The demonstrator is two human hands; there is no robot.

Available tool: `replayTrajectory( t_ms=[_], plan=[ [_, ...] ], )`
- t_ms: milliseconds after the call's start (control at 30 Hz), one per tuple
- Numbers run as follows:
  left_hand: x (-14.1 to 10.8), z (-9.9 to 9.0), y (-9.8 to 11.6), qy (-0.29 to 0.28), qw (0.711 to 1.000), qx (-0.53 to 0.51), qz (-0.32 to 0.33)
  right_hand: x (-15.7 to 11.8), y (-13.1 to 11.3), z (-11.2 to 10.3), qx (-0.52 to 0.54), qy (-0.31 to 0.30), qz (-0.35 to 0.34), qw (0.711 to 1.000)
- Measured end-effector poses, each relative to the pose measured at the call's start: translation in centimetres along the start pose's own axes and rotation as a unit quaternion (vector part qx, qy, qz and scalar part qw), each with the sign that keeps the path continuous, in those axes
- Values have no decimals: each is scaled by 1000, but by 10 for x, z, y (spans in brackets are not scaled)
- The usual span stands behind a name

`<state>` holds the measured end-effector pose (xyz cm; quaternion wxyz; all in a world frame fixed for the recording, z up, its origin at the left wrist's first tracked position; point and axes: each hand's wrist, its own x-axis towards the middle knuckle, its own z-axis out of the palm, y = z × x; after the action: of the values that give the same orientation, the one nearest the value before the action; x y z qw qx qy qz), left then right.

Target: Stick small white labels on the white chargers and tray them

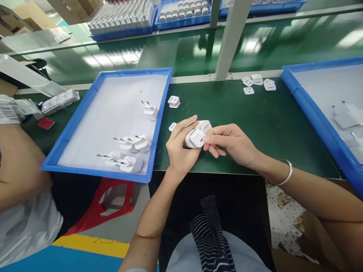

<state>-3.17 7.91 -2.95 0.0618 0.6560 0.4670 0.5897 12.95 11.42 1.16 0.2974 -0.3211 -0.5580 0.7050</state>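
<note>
Both hands work one stack of chargers (197, 135) over the mat's near edge: left hand (179, 149) grips it, right hand (230, 143) pinches its 3 o'clock face. Loose fingers could let one charger slide off toward 6 o'clock.

Tray (85, 113) left of hands, 5 chargers (129, 145) in it.
</note>
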Motion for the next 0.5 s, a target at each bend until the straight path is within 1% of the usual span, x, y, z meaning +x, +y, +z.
replayTrajectory(
  t_ms=[133,333,500],
  plan=[
    [0,0,-1,5,1000,-2,7,-1,0,1,-18,2,1,1000],
    [-1,0,1,8,1000,23,14,-2,-1,4,-44,19,-1,999],
    [-2,1,1,6,999,32,25,-2,-4,5,-48,23,17,998]
  ],
)
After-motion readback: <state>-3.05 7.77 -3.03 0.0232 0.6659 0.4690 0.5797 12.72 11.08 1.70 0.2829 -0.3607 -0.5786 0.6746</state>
